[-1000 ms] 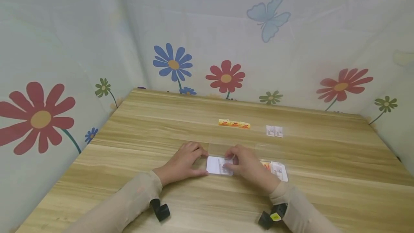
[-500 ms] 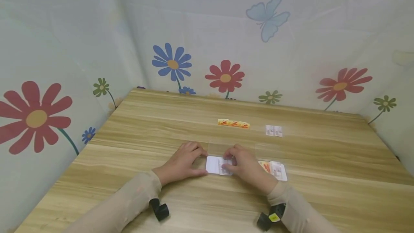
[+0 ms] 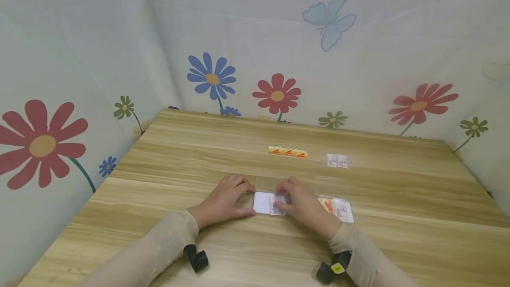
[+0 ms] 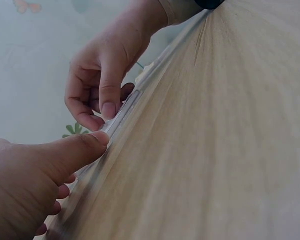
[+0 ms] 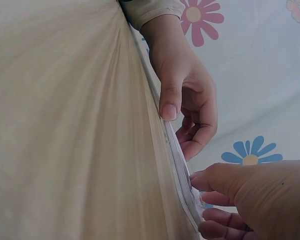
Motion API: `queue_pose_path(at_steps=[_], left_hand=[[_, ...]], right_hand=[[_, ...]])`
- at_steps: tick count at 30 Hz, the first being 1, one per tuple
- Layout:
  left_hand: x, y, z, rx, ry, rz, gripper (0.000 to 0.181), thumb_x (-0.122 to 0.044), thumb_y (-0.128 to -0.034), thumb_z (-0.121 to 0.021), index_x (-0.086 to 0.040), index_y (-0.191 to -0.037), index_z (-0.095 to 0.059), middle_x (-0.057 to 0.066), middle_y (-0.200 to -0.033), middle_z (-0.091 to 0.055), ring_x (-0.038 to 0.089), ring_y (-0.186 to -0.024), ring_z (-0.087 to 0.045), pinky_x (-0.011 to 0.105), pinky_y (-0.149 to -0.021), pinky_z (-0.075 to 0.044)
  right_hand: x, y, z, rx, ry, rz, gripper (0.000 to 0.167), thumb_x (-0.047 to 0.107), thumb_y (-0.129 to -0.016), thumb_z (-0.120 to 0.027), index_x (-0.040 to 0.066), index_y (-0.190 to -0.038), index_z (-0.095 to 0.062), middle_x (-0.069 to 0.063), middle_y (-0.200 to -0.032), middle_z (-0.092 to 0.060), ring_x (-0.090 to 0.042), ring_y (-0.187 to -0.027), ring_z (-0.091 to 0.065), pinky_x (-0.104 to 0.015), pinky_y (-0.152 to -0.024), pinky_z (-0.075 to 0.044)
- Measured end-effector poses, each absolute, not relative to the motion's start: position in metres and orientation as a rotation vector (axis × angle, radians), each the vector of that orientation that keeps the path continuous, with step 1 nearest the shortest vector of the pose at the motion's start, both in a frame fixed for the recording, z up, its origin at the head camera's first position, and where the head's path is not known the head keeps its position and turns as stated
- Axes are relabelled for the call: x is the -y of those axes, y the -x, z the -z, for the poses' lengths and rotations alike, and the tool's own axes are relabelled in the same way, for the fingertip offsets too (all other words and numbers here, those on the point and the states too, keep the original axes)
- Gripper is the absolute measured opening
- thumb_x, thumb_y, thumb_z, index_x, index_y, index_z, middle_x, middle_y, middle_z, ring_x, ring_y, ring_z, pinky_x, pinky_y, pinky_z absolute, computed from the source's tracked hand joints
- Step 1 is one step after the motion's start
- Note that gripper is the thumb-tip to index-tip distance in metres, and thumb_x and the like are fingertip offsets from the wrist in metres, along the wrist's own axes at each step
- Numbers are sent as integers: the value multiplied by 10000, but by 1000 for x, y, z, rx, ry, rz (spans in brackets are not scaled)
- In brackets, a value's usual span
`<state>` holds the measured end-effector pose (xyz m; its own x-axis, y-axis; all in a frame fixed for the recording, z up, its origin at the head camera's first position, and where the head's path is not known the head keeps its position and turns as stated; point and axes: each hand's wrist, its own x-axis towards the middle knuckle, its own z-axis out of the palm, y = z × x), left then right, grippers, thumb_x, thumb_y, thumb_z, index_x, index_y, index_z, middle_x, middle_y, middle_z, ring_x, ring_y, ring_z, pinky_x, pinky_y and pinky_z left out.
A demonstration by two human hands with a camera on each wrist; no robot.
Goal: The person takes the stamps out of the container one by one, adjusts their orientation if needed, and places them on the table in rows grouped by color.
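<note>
A flat white case [image 3: 261,203] with a clear flap [image 3: 279,182] folded out behind it lies on the table in the head view. My left hand [image 3: 225,200] holds its left side, thumb and index finger at the two corners. My right hand [image 3: 307,207] pinches a pale printed paper slip [image 3: 276,209] over the case's right half, and its fingers cover part of the slip. In the left wrist view the left thumb [image 4: 92,142] touches the case's edge. A second white case [image 3: 350,213], partly behind my right hand, bears an orange slip [image 3: 328,205] and a pale slip [image 3: 340,209].
Farther back on the wooden table [image 3: 199,145] lie a row of orange-and-yellow printed slips [image 3: 287,152] and two pale slips [image 3: 337,160]. Another clear flap [image 3: 330,186] spreads behind the second case. A flowered curtain [image 3: 239,25] stands along the table's far edge.
Both hands stay almost in place on the first case. The pale slip under my right fingers has shifted very slightly, and the head view has drifted a little.
</note>
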<state>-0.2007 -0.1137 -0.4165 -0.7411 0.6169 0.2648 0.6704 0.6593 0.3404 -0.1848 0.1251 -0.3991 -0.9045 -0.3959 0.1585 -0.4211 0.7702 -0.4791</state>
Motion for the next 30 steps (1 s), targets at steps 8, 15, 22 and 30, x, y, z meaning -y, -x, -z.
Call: queue_pose_path(at_steps=[8,15,22,30], left_hand=[[114,201,417,2742,1077,651,466,-460,-777,-757,-168,-1120,-639,-33,-1072,-573,176,-1082,-506,417,-976,-405],[114,201,416,2734,1082,651,460,-459,-780,-756,-165,-1114,-639,-34,-1069,-577,175,-1081,-509,423,-976,-406],[112,200,415,2734,1083,654,459,-463,-778,-756,-168,-1110,-640,-34,-1068,-578,171,-1073,-511,415,-964,-412],[113,200,415,2734,1083,660,461,-463,-783,-750,-162,-1115,-639,-30,-1069,-578,176,-1076,-512,423,-973,-408]], right_hand=[[-125,184,398,2901,-686,-809,204,208,-795,-770,138,-951,-657,25,-876,-571,-94,-719,-477,-199,-625,-396],[-125,185,399,2900,-692,-829,164,157,-824,-733,143,-965,-650,28,-882,-575,-82,-729,-475,-203,-643,-405],[-127,186,401,2873,-702,-860,145,123,-829,-714,143,-958,-651,33,-869,-578,-85,-728,-484,-199,-644,-408],[-126,186,401,2846,-686,-881,117,64,-838,-667,135,-932,-663,30,-868,-616,-79,-742,-516,-195,-660,-439]])
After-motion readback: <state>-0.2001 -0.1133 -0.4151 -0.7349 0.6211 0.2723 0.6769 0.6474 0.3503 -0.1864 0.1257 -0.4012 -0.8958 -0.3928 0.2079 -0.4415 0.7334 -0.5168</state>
